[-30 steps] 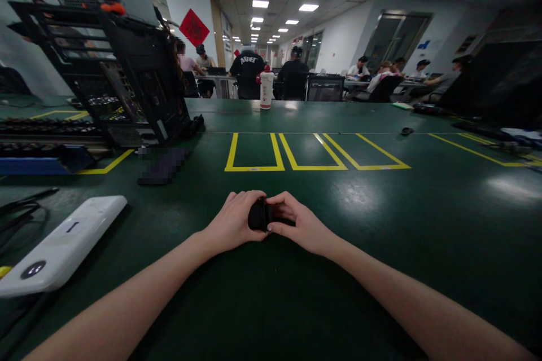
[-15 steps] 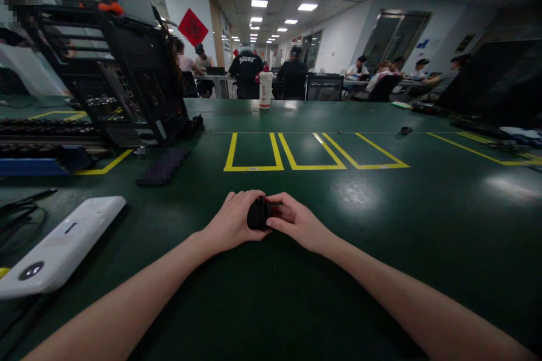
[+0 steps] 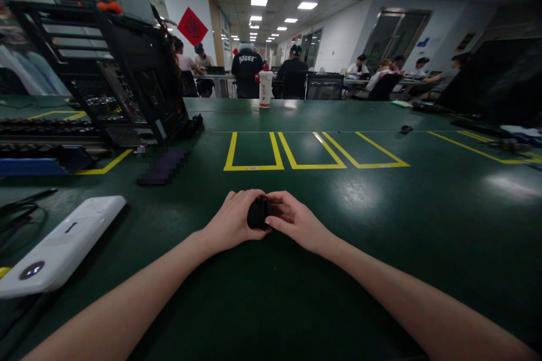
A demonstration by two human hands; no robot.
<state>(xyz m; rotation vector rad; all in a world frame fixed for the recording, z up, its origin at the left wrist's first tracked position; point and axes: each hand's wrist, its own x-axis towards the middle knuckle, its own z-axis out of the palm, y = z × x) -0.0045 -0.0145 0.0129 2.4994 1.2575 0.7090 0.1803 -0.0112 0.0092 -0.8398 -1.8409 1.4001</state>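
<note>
Between my two hands, low over the green table [image 3: 271,304], is a small black rounded object [image 3: 257,214]; its exact kind does not show. My left hand [image 3: 231,219] wraps it from the left, fingers over the top and thumb beneath. From the right, my right hand [image 3: 298,222] pinches its narrower edge with thumb and fingertips. The parts under my fingers are hidden.
A white device [image 3: 63,245] with a round dark lens and cables lie at left. Behind them stand a dark phone-like slab [image 3: 163,166] and an open computer case [image 3: 122,67]. Yellow tape outlines [image 3: 254,168] mark the table; a white cup [image 3: 265,89] stands beyond.
</note>
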